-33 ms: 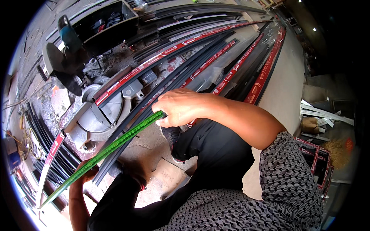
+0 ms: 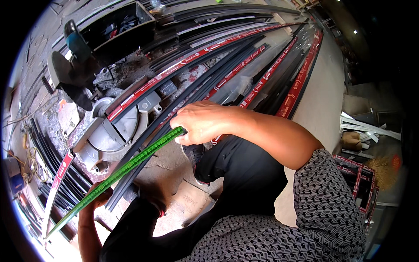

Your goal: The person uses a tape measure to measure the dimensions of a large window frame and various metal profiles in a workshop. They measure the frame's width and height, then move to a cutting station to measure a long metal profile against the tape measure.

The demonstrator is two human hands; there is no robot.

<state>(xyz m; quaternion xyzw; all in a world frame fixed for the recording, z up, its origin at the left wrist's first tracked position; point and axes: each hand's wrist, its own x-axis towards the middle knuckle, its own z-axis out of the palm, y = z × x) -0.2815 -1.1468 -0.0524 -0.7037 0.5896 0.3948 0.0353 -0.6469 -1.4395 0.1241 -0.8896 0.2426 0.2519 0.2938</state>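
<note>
A long narrow profile strip faced in green film [image 2: 135,161] runs slantwise from the centre down to the lower left. My right hand [image 2: 197,123] is closed around its upper end, fingers folded and thumb pressed along it. Farther down, my left hand [image 2: 101,197] grips the same strip from below; the strip covers part of its fingers. Behind the strip stands a mitre saw [image 2: 109,126] with a round metal base, its blade raised at the left. A red-filmed profile [image 2: 144,91] lies across the saw base.
Dark profiles [image 2: 214,78] and more red-filmed profiles [image 2: 273,74] fan out toward the back. A black bin [image 2: 115,41] with offcuts stands behind the saw. At the left are several black strips [image 2: 56,161]. White scraps [image 2: 371,126] lie on the right. Cardboard [image 2: 190,201] lies by my feet.
</note>
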